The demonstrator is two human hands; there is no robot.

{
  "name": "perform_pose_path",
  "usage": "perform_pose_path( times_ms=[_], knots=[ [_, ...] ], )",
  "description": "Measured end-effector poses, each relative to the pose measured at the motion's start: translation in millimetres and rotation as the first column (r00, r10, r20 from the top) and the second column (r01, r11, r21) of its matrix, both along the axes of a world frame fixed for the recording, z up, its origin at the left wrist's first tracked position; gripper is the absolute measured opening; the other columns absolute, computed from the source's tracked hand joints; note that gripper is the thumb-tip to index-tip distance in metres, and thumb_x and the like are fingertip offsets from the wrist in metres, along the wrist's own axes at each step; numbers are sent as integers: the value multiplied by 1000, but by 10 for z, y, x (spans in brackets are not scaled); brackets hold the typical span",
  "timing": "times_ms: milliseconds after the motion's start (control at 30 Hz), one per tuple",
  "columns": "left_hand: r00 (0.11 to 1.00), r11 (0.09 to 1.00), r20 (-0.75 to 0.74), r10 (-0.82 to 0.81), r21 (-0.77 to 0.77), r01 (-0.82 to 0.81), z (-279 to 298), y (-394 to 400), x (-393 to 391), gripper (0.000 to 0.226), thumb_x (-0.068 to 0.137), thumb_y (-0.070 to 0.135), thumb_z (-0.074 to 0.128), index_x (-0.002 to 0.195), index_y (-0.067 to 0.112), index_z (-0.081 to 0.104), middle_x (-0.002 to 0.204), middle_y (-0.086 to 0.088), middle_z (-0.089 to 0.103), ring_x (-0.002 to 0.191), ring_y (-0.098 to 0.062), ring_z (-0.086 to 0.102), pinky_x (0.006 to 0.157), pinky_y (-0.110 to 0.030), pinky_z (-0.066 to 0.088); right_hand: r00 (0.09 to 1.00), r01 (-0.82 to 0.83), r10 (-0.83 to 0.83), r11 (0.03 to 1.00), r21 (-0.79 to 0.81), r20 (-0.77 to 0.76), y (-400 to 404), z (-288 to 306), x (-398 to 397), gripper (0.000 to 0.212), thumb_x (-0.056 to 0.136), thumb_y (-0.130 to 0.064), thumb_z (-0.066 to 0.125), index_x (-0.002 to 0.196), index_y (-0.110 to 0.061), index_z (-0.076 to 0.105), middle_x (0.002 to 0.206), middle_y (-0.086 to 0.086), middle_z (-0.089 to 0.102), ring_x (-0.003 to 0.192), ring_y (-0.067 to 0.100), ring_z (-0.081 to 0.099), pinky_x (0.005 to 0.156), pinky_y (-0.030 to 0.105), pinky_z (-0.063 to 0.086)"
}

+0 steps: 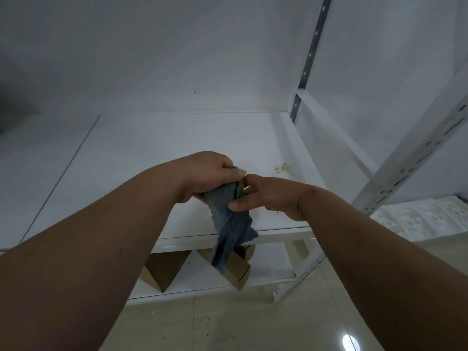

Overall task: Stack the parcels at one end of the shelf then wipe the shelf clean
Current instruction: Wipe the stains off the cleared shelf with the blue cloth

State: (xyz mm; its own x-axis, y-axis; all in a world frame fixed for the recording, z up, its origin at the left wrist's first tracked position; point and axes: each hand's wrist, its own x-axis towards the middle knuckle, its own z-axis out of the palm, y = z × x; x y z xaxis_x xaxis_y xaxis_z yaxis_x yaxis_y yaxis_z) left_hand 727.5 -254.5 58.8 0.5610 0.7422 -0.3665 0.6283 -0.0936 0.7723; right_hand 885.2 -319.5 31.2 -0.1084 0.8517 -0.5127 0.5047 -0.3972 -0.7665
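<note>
— Fingers (228, 164) of the left hand (207, 173) are curled tight round the top of that blue-grey cloth (228, 216), see? The thumb lies along the upper edge of it.

— And the right hand (268, 196)?

— It pinches the same cloth from the other side, thumb below and fingertips above, right against the left hand's thumb. Both hands hold it just above the front part of the white shelf (177, 148).

— Is the cloth on the shelf, then?

— No, it hangs. The bunched top is between the two hands, and the loose end drops past the shelf's front edge, down in front of the level below.

— Where are the parcels?

— On the lower shelf (266, 264) I can see brown cardboard boxes. One box (164, 269) sits under the left forearm, its corner pointing toward the front. Another box (238, 272) sits just behind the hanging end of the cloth, partly hidden by it. They stand apart, with bare white shelf between them.

— Anything on the upper shelf?

— A small patch of brownish crumbs (282, 167), near the right end, just beyond the right hand. On the right stands the perforated white upright (410, 160) of the rack, tilted in this view, and pale glossy floor tiles (228, 325) lie below.
</note>
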Motion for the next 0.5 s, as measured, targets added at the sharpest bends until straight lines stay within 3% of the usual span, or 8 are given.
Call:
perform_pose_path(
  times_ms=[133,233,367,500],
  knots=[
    [994,998,89,67,-24,-65,67,38,-36,26,92,41,59,86,16,63,88,-5,62,77,-17,60,56,-26,50,990,62,-76,991,116,121,13,-46,73,16,94,-22,61,109,-17,63,111,4,67,104,17,63,69,22,41],
    [981,989,137,139,-60,-132,81,55,-95,23,91,36,62,91,13,65,88,-6,63,76,-17,59,55,-26,50,989,95,-111,984,149,100,3,-29,153,12,94,-16,57,101,-16,67,102,3,69,97,16,63,88,33,48],
    [986,979,73,148,128,-157,69,99,-140,23,91,38,62,97,17,70,94,-2,66,85,-18,63,72,-33,55,952,285,-266,950,127,-151,-2,21,190,11,95,-9,58,90,-9,67,96,12,67,94,25,62,91,37,51],
    [989,948,41,140,282,-146,8,121,-150,21,91,33,63,99,16,72,88,11,61,83,-4,55,76,-27,47,944,295,-310,946,133,110,24,69,155,24,97,-17,54,107,2,65,109,20,65,99,31,62,91,45,55]
  ],
)
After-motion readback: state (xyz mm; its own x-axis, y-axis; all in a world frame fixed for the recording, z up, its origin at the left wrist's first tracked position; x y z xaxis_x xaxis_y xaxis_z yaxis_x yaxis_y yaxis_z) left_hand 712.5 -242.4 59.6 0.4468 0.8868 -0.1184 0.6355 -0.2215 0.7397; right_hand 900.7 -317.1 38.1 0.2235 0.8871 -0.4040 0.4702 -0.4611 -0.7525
